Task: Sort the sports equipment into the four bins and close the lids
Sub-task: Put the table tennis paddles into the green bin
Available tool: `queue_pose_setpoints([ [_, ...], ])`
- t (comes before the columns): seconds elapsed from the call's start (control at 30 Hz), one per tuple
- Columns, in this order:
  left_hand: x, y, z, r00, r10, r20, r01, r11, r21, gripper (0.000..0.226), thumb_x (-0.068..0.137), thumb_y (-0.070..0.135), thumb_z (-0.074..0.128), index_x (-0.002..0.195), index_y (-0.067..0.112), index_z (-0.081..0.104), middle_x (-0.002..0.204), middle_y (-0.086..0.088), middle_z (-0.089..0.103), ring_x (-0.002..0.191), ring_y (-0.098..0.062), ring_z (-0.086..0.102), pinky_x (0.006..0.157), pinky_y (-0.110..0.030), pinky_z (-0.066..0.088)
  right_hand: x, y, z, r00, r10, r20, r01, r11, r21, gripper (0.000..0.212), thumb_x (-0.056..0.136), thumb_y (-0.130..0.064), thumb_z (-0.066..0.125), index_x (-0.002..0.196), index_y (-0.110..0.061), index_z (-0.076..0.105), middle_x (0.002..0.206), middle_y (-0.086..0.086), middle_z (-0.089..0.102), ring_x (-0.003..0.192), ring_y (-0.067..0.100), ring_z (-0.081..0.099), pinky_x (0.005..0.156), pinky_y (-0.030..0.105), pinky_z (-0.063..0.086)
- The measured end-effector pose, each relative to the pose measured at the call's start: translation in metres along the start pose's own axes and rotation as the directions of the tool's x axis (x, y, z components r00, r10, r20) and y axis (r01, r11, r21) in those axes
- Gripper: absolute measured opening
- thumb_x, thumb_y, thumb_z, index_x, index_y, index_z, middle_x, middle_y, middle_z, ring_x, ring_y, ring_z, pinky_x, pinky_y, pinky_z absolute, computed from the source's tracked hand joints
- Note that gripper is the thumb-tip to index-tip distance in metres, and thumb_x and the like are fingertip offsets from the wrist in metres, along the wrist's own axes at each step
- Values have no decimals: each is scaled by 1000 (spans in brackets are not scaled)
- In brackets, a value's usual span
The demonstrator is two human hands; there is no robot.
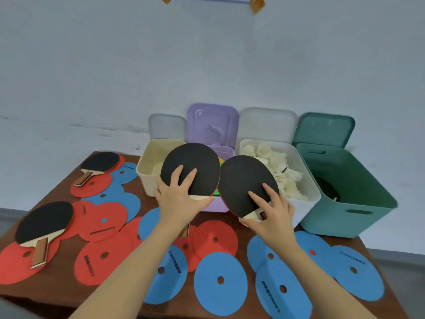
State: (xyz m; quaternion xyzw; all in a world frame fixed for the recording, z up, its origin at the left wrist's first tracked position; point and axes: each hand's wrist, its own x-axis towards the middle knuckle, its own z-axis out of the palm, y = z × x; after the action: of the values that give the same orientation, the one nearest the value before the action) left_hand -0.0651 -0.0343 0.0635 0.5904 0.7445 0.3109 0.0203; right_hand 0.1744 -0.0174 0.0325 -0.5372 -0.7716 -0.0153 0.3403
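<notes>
The left hand (177, 199) grips a black-rubber wooden table tennis paddle (190, 168) by its neck, fingers spread on the blade, above the open lilac plastic bin (212, 204). The right hand (270, 210) grips a second black-rubber paddle (243, 180) likewise, just beside it, left of the dark green bin (358, 199).

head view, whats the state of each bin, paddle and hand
cream bin: lid up
purple bin: lid up
white bin: lid up, holds shuttlecocks
green bin: lid up, something dark inside
left hand: grips a paddle, held up
right hand: grips a paddle, held up
two paddles: flat on the discs
</notes>
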Motion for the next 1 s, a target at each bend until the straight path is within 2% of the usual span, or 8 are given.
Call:
queue_pose_setpoints([
  [0.13, 30, 40, 20, 998, 62, -25, -63, 998, -15, 90, 51, 82, 38, 133, 43, 44, 147, 9, 30, 127, -40, 25, 99, -50, 29, 21, 35, -12, 996, 37, -85, -40, 999, -29, 67, 55, -56, 71, 117, -34, 59, 137, 8, 48, 123, 43, 42, 91, 53, 35],
  [0.33, 84, 79, 62, 983, 182, -15, -183, 980, -83, 88, 54, 81, 42, 133, 43, 42, 148, 6, 30, 133, -43, 16, 103, -60, 26, 51, 83, -17, 986, 138, -93, -144, 988, -56, 67, 58, -56, 71, 120, -34, 59, 141, 6, 44, 128, 41, 37, 97, 56, 30],
  [0.5, 116, 112, 89, 974, 224, 23, -220, 969, -113, 87, 56, 83, 41, 133, 44, 42, 148, 7, 29, 133, -40, 18, 101, -54, 27, 76, 122, -31, 982, 165, -86, -173, 981, -92, 72, 58, -43, 85, 123, -30, 58, 142, 10, 43, 130, 47, 32, 95, 63, 31],
  [0.7, 139, 150, 120, 968, 250, 13, -246, 960, -130, 89, 53, 84, 44, 130, 41, 47, 146, 5, 33, 131, -41, 22, 98, -57, 30, 98, 190, -56, 973, 211, -97, -226, 956, -189, 70, 60, -43, 85, 124, -28, 59, 141, 12, 43, 129, 49, 33, 95, 64, 32],
  [0.8, 146, 173, 136, 970, 243, 10, -239, 962, -132, 88, 51, 84, 45, 129, 43, 49, 146, 7, 34, 130, -39, 24, 98, -55, 30, 108, 231, -66, 962, 270, -43, -272, 924, -268, 70, 63, -48, 80, 126, -30, 57, 144, 10, 41, 131, 48, 29, 98, 62, 30],
  [1.0, 146, 227, 168, 983, 181, 32, -176, 979, -106, 89, 49, 85, 44, 130, 46, 46, 146, 10, 32, 133, -37, 21, 104, -54, 27, 113, 304, -61, 905, 375, 203, -270, 873, -407, 72, 72, -61, 67, 136, -38, 44, 151, 3, 29, 136, 42, 20, 106, 54, 24],
])
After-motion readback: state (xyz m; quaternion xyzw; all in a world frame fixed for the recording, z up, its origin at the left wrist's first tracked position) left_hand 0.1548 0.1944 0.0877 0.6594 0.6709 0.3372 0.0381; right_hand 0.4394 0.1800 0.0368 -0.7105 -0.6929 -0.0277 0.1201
